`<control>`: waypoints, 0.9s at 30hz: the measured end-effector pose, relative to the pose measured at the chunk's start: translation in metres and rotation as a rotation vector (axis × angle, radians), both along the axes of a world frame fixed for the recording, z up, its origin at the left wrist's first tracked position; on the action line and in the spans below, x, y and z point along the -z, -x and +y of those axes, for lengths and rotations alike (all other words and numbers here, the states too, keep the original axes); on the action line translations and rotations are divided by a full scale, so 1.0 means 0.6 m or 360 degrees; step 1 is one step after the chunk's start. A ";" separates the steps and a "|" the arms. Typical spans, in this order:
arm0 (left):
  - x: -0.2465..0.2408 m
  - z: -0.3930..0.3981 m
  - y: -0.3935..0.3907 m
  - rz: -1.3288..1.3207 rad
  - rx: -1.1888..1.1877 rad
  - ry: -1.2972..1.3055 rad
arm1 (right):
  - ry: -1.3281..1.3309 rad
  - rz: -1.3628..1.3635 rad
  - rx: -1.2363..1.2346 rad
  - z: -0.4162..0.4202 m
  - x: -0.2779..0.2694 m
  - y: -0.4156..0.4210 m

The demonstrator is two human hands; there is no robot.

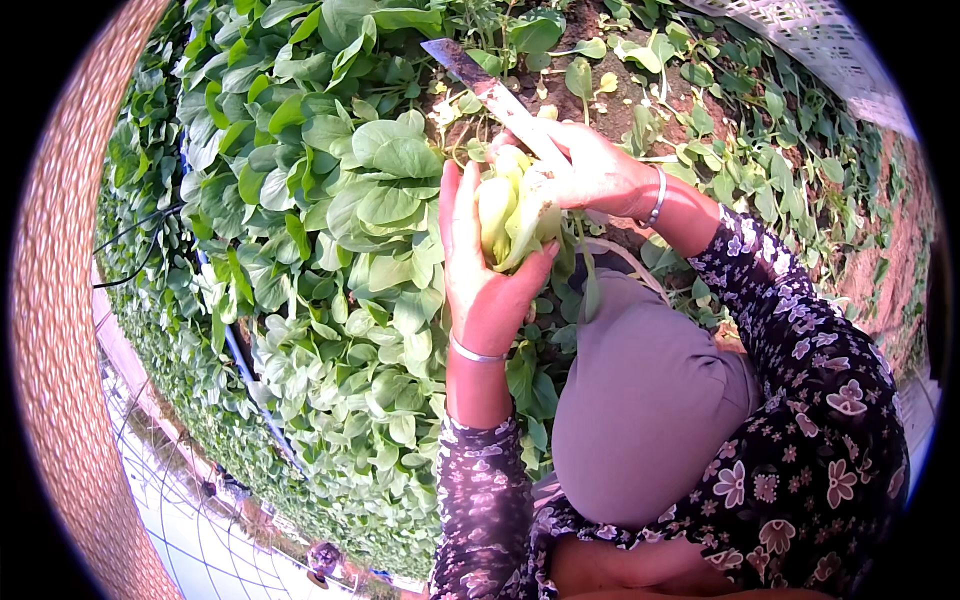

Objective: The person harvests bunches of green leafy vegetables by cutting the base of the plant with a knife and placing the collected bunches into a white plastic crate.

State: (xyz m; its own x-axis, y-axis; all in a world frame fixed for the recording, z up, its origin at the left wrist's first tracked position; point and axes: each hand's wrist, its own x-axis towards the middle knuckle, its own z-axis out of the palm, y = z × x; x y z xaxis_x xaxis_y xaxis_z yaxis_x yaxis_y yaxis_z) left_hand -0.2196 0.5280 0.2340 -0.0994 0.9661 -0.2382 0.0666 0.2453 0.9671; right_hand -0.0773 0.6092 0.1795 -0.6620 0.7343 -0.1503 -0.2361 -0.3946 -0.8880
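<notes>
My left hand (487, 281), with a silver bangle at the wrist, cups a head of bok choy (499, 214). Its pale green, thick stalks face up between the thumb and fingers, while most of its leaves are hidden below. A long flat metal blade (510, 109), soiled towards its far end, slants up and left from my right hand (600, 165). That hand closes around the near part of the blade, so its handle is hidden. The right fingers are close against the stalk base; whether the edge touches it I cannot tell.
Dense leafy bok choy plants (375, 195) grow along the left. Cut leaves (720, 150) litter the brown soil (615, 90) at the right. A white plastic crate (817, 45) stands at the upper right. A blue pipe (244, 367) runs through the bed. People (324, 562) are far off.
</notes>
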 end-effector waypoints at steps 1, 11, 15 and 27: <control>0.007 0.007 -0.010 -0.0055 0.0041 0.0033 | 0.0036 -0.0134 -0.0089 -0.003 -0.014 0.007; 0.056 0.020 0.046 -0.0385 -0.0043 0.0349 | -0.0238 -0.0432 -0.0440 0.034 0.009 -0.015; 0.062 -0.001 0.053 -0.0512 -0.0015 0.0537 | -0.0270 -0.0458 -0.0641 0.041 0.020 -0.021; 0.043 0.086 0.056 0.0178 0.0300 0.0293 | -0.0136 -0.0641 -0.0174 0.075 0.079 0.034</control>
State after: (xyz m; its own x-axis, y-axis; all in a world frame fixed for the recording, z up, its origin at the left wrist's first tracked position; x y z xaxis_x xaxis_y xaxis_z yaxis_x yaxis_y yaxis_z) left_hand -0.2534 0.5793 0.2085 0.0426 0.9116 -0.4089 0.2315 0.3891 0.8916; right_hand -0.0975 0.6544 0.1319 -0.6373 0.6843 -0.3543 0.1755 -0.3188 -0.9314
